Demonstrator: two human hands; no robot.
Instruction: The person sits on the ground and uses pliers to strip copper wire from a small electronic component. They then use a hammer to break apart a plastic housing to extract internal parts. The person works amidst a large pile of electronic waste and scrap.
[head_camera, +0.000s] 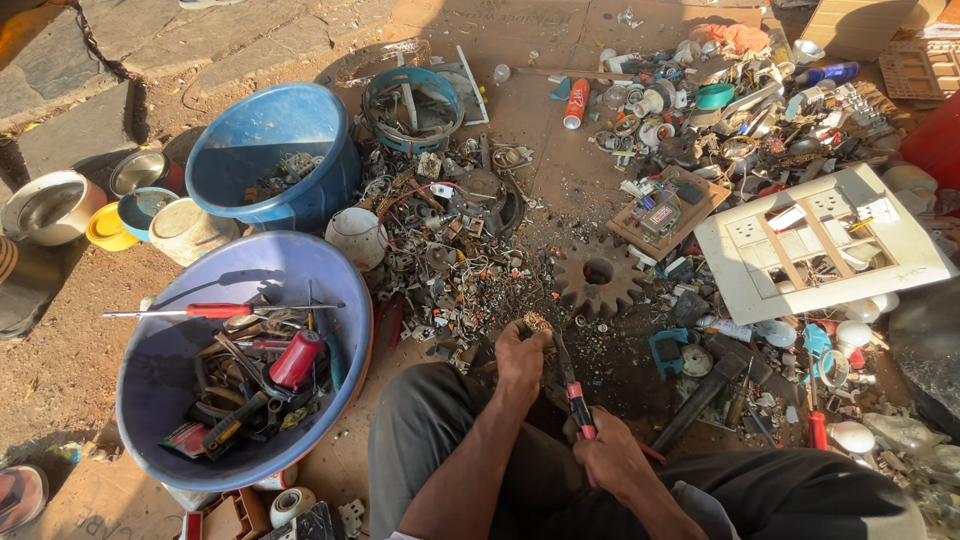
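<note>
My left hand (520, 358) holds a small brassy metal part (539, 323) down on the ground between my knees. My right hand (607, 455) grips the red handles of a pair of pliers (572, 385). The dark jaws of the pliers reach up to the small part by my left fingers. I sit on the ground in dark trousers, with scrap spread out in front of me.
A large bluish tub (160, 370) of hand tools sits at the left, a blue bucket (270, 150) behind it. A rusty gear (598, 275), a white switch plate (820, 240), a black hammer (700, 395) and piles of small electrical scrap lie ahead and right.
</note>
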